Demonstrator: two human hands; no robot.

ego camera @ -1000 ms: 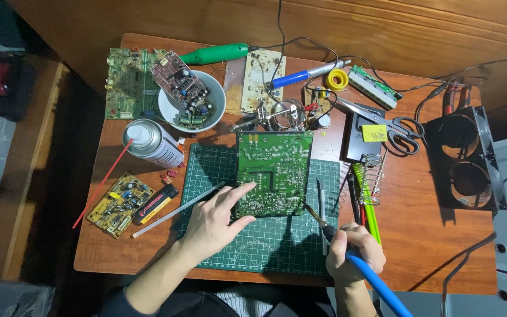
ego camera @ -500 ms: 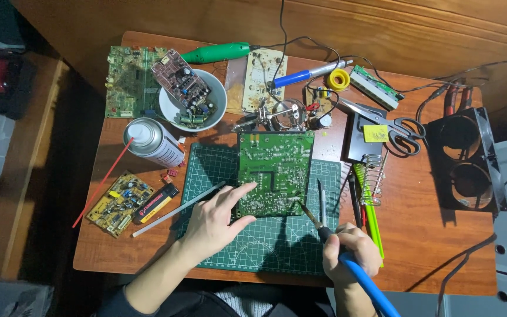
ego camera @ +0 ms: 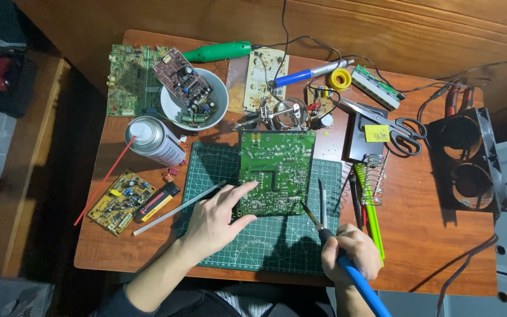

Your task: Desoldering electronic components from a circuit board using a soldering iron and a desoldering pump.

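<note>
We press our left hand point(ego camera: 213, 222) on the lower left edge of the green circuit board point(ego camera: 276, 171), which lies on the cutting mat point(ego camera: 265, 246). Our right hand point(ego camera: 350, 256) grips the blue-handled soldering iron point(ego camera: 347, 264), its tip touching the board's lower right corner.

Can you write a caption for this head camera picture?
Left hand steadies a green circuit board while right hand touches a soldering iron to it.

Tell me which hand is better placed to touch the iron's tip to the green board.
Right, probably: the right hand holds the soldering iron, tip at the circuit board's lower edge. The left hand presses on that board.
</note>
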